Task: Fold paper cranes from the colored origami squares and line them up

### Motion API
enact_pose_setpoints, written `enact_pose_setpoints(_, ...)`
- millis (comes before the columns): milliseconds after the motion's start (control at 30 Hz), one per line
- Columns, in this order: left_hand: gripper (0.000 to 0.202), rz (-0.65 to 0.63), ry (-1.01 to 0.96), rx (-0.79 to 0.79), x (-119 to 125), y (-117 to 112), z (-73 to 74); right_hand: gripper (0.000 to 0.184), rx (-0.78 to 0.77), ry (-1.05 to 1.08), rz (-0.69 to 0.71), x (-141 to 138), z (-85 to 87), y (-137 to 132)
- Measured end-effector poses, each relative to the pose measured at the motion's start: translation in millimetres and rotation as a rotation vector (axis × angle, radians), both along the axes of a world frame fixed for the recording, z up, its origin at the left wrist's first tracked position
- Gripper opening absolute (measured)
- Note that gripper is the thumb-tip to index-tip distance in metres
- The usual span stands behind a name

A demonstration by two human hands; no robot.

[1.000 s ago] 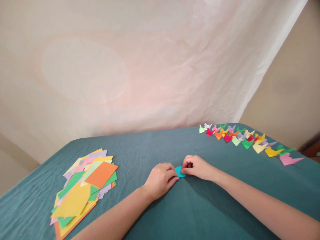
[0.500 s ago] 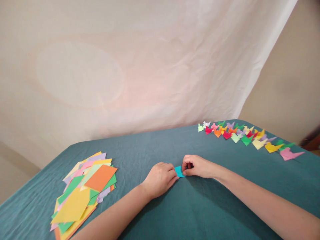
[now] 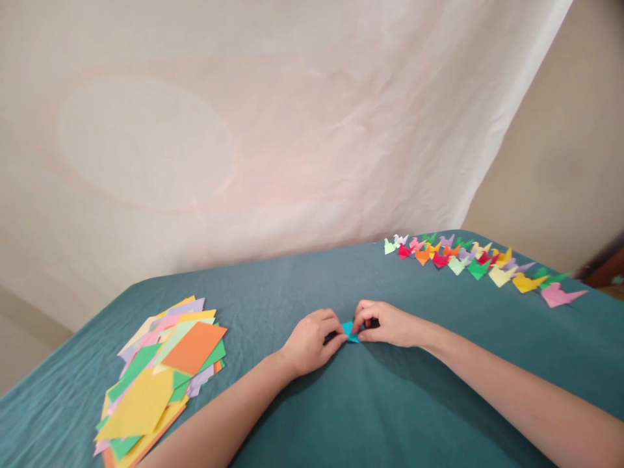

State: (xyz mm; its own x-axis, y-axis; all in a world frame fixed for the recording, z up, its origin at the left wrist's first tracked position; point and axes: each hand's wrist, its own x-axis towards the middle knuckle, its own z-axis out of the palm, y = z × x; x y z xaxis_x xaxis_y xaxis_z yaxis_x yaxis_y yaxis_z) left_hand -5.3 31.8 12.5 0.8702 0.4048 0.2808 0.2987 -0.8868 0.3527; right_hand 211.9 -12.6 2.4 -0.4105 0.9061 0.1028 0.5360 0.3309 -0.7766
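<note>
A small folded piece of blue origami paper (image 3: 349,330) lies on the cloth between my two hands, partly covered by fingertips. My left hand (image 3: 316,341) pinches its left edge, thumb in front and fingers curled behind. On the other side my right hand (image 3: 383,323) has thumb and forefinger closed on the right edge. The paper's exact folds are too small to make out.
A loose pile of coloured paper sheets (image 3: 160,370) lies at the left of the table (image 3: 273,286), which has a dark teal cloth. Several folded paper birds (image 3: 458,263) stand in rows at the far right. Behind hangs a pale sheet (image 3: 292,130).
My left hand's fingers have lifted and curled, opening a gap above the thumb at the paper's left edge. My right hand stays almost in place. The whole view has shifted slightly.
</note>
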Motion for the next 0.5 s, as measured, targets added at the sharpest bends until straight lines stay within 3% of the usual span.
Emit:
enact_pose_setpoints(300,0.014,0.077,-0.070,-0.061,3.0,-4.1,-2.7,0.013,0.016,-0.040,0.038,0.2,4.2,-1.4)
enact_pose_setpoints(500,0.013,0.085,-0.088,-0.065,2.9,-4.0,-4.7,0.020,0.001,-0.045,-0.017,-4.5,4.0,-1.2)
